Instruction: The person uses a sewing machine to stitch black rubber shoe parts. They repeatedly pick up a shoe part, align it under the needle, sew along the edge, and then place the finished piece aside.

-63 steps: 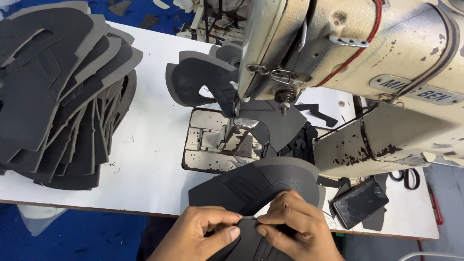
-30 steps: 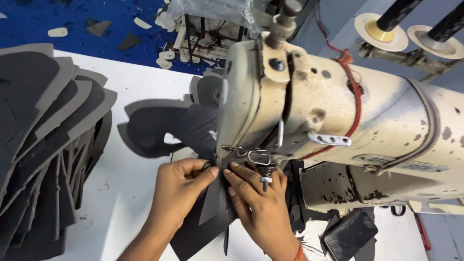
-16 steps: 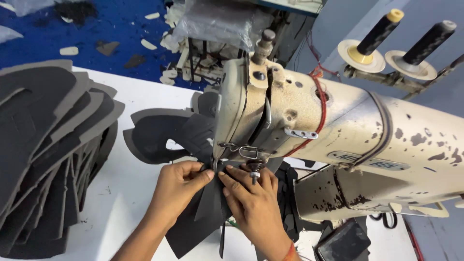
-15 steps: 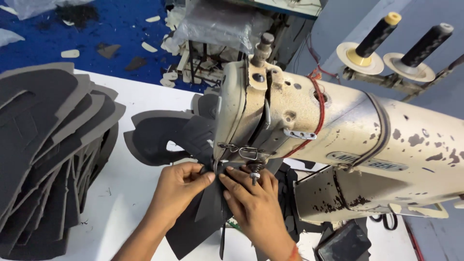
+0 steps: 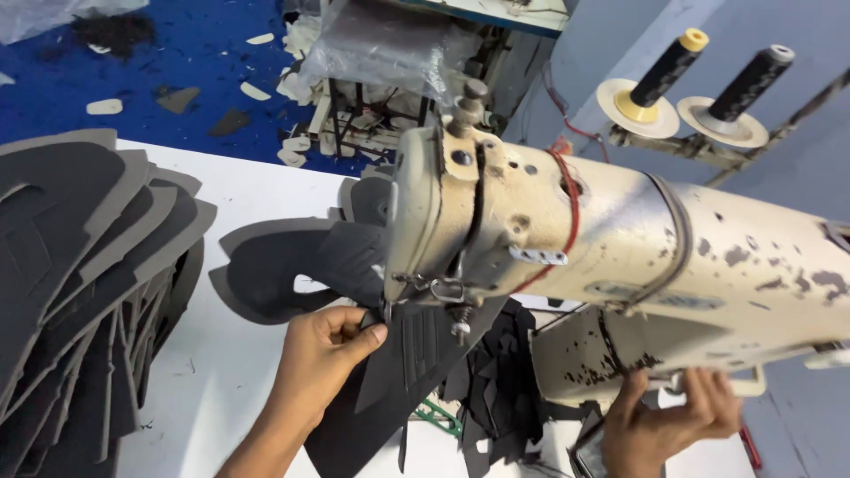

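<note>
My left hand [image 5: 320, 358] pinches the edge of a dark grey shoe-upper piece [image 5: 403, 372] right beside the needle area of a cream sewing machine [image 5: 567, 257]. The piece hangs off toward me under the machine head. My right hand [image 5: 668, 423] is at the lower right, under the machine's arm, with its fingers curled up around a light-coloured part [image 5: 753, 389] there. The needle itself is hidden behind the machine head.
A big stack of grey cut pieces [image 5: 80, 292] fills the left of the white table [image 5: 239, 372]. Sewn pieces [image 5: 283, 265] lie behind the machine, black scraps [image 5: 496, 389] beneath it. Two thread cones [image 5: 708, 75] stand at the upper right.
My right hand has left the fabric and gone down to the right, under the machine's arm. The left hand still holds the piece by the needle. The view has tilted upward.
</note>
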